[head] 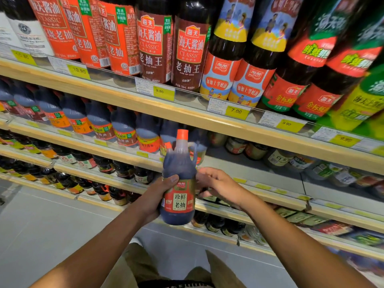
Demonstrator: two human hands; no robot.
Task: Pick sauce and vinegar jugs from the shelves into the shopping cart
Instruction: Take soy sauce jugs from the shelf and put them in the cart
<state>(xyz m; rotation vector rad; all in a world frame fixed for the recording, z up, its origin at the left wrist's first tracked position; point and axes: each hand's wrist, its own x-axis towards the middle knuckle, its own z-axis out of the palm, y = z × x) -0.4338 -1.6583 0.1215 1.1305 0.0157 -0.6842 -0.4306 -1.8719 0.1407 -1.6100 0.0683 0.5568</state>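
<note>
1. Left hand (154, 199) is clamped on the jug (179, 183); right hand (216, 187) is held loosely apart beside it, gripping nothing.
2. Jug is held upright, off the shelves (207, 121).
3. Cart is not seen; drop-off and further jugs are judged outstanding.

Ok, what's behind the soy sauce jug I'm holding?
Behind the soy sauce jug is a shelf row of similar dark jugs; its body covers the shelf edge and whatever stands directly behind it.

Yellow price tags (236, 111) are clipped along the wooden shelf edge (187, 116); grey floor (52, 225) is seen below.
</note>
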